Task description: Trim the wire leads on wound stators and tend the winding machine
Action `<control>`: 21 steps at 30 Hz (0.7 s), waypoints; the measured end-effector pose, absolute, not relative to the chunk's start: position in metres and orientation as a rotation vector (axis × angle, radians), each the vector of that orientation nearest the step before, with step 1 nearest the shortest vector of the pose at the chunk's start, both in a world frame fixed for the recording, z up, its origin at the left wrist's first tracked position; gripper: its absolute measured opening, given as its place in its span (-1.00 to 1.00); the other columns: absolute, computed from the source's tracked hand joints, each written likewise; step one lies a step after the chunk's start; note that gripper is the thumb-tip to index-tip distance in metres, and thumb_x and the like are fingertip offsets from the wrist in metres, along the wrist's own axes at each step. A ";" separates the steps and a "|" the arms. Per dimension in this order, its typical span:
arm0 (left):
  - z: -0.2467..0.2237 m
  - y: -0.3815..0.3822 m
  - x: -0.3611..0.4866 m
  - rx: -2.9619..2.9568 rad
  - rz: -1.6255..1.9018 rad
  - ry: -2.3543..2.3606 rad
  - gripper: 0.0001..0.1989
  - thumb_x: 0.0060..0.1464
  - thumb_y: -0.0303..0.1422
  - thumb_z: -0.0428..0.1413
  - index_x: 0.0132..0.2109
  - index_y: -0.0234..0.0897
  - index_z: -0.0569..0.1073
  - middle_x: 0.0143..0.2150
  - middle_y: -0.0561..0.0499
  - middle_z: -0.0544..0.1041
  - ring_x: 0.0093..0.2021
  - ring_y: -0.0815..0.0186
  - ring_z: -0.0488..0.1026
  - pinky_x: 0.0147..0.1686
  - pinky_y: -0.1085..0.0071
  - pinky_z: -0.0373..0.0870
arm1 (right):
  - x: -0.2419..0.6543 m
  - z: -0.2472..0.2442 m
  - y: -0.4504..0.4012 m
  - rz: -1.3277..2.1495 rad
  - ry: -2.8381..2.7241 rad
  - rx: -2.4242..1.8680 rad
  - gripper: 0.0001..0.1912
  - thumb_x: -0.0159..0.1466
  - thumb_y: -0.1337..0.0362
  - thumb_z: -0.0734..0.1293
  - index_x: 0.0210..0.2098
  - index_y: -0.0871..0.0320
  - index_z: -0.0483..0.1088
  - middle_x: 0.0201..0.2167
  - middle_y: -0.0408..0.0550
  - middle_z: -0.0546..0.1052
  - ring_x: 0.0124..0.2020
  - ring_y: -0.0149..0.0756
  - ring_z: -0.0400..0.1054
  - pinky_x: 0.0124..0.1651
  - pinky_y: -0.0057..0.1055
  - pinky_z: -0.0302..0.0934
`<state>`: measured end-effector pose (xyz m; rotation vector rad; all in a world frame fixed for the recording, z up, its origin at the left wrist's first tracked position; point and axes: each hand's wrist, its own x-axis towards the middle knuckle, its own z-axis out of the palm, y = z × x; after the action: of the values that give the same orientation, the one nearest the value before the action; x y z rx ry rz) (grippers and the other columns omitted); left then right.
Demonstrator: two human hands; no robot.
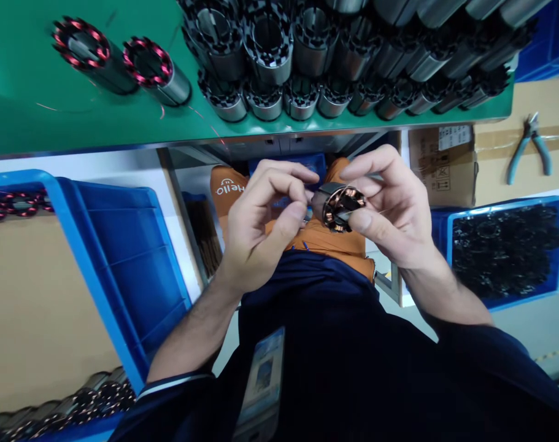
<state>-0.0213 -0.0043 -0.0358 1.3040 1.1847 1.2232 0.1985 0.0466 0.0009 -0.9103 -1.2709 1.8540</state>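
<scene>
Holding the core: right hand, grip pinching its wound end.
Left hand: curled beside it, grip unclear.
Wire: could snap if tugged sharply.

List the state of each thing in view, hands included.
Copper-wound stator: held, wound end exposed
Right hand: closed on copper-wound stator
Left hand: curled, contact unclear
Red-wound stators: standing on green bench
Unwound stator cores: standing in rows
Teal-handled pliers: lying on cardboard, handles apart
Blue bin below pliers: holding black parts
</scene>
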 end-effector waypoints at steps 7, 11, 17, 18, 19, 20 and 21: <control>-0.038 -0.004 -0.036 1.498 1.388 1.318 -0.38 0.16 0.02 0.52 0.23 -0.04 0.51 0.30 -0.06 0.57 0.33 -0.02 0.54 0.32 -0.26 0.53 | 0.193 0.001 0.046 1.686 -1.313 -0.974 -0.38 0.21 0.19 0.73 0.18 -0.11 0.50 -0.16 -0.21 0.68 -0.23 -0.35 0.59 -0.21 -0.51 0.54; -0.010 -0.001 -0.030 1.674 1.390 1.260 -0.22 -0.02 -0.09 0.64 0.29 -0.13 0.59 0.22 -0.14 0.69 0.17 -0.04 0.68 0.30 -0.20 0.63 | 0.189 -0.005 0.040 1.748 -1.326 -0.850 -0.28 0.20 0.39 0.69 0.26 -0.13 0.48 -0.09 -0.23 0.68 -0.17 -0.39 0.60 -0.11 -0.53 0.57; -0.005 -0.004 -0.017 1.548 1.423 1.170 -0.33 0.09 -0.27 0.60 0.31 -0.11 0.62 0.14 -0.06 0.74 0.08 0.13 0.74 0.12 0.19 0.80 | 0.204 0.000 0.056 1.842 -1.372 -0.909 -0.42 0.40 -0.29 0.49 0.21 -0.07 0.61 -0.01 -0.04 0.68 -0.06 -0.19 0.60 -0.03 -0.25 0.62; -0.006 -0.005 -0.016 1.544 1.413 1.140 -0.33 0.13 -0.27 0.59 0.34 -0.09 0.61 0.15 -0.04 0.74 0.09 0.13 0.74 0.13 0.21 0.80 | 0.208 0.002 0.061 1.789 -1.421 -0.968 -0.41 0.38 -0.33 0.49 0.15 -0.06 0.65 -0.02 -0.02 0.67 -0.09 -0.17 0.59 -0.05 -0.21 0.62; -0.006 -0.006 -0.015 1.540 1.397 1.128 -0.31 0.17 -0.27 0.57 0.38 -0.05 0.58 0.18 -0.02 0.73 0.12 0.13 0.74 0.14 0.21 0.80 | 0.211 0.005 0.065 1.717 -1.497 -1.009 -0.44 0.32 -0.30 0.55 0.10 -0.07 0.68 -0.03 -0.01 0.67 -0.11 -0.15 0.57 -0.06 -0.18 0.61; -0.006 -0.007 -0.015 1.545 1.374 1.137 -0.29 0.20 -0.27 0.54 0.43 0.00 0.55 0.23 0.00 0.71 0.14 0.13 0.73 0.16 0.19 0.79 | 0.214 0.008 0.068 1.636 -1.597 -1.018 -0.50 0.27 -0.21 0.63 0.05 -0.08 0.70 -0.05 -0.02 0.67 -0.14 -0.15 0.55 -0.06 -0.16 0.60; -0.006 -0.007 -0.015 1.561 1.357 1.167 -0.27 0.23 -0.28 0.52 0.47 0.07 0.51 0.27 0.04 0.69 0.16 0.13 0.73 0.18 0.17 0.78 | 0.216 0.011 0.071 1.562 -1.696 -0.997 -0.56 0.23 -0.11 0.68 0.01 -0.09 0.72 -0.08 -0.02 0.67 -0.15 -0.15 0.53 -0.05 -0.13 0.59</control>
<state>-0.0147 -0.0071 -0.0058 1.5608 1.1671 1.3574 0.2160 0.0713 0.0112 -0.9969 -1.6959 1.5617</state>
